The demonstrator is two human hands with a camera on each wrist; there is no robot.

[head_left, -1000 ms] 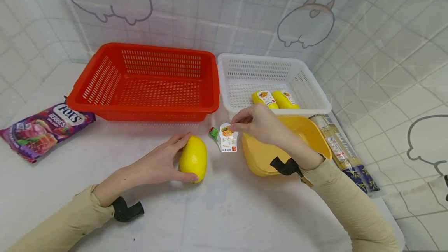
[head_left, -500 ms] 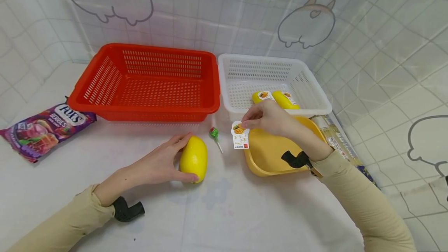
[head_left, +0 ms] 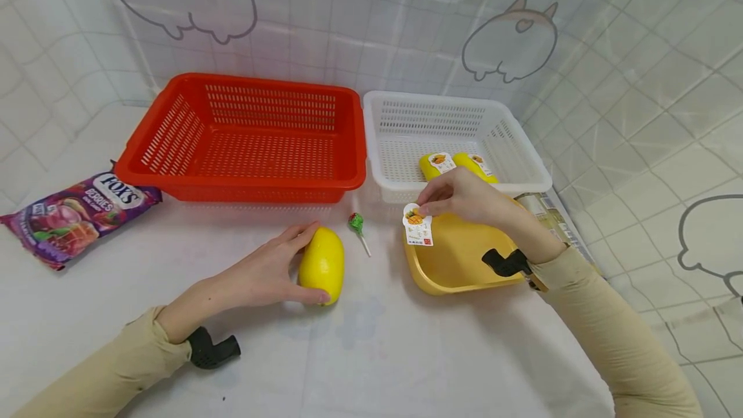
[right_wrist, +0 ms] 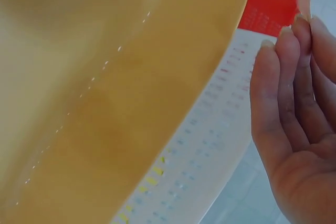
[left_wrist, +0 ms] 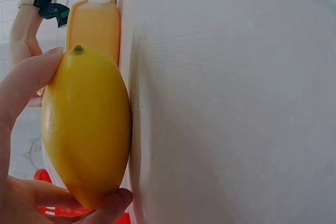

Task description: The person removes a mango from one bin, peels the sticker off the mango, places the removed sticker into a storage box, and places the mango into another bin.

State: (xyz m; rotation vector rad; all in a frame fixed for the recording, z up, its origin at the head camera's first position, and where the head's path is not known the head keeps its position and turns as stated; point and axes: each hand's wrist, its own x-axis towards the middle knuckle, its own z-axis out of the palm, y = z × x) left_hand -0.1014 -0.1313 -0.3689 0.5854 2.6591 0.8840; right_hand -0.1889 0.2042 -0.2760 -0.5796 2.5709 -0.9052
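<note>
My left hand [head_left: 255, 276] grips a yellow toy-like mango [head_left: 322, 266] on the white tabletop, thumb at the near end and fingers at the far end. In the left wrist view the mango [left_wrist: 86, 124] shows a small green stem tip between thumb and fingers. My right hand [head_left: 467, 195] pinches the top of a white sticker [head_left: 418, 228] printed with a mango and characters. The sticker hangs over the left rim of a yellow plastic tub [head_left: 449, 257]. In the right wrist view, thumb and fingertips of the right hand [right_wrist: 299, 108] meet above the tub's edge.
Behind stand a red basket [head_left: 261, 195] and a white basket [head_left: 406, 97]. Two labelled mangoes [head_left: 432, 169] lie in the white one. A green lollipop [head_left: 356, 223] lies between mango and tub. A purple candy bag [head_left: 81, 218] is at left, with clear-wrapped packs [head_left: 545, 211] at right.
My right hand has carried the sticker rightward from beside the lollipop to the tub's left rim, uncovering the lollipop stick. The left hand and mango have stayed in place.
</note>
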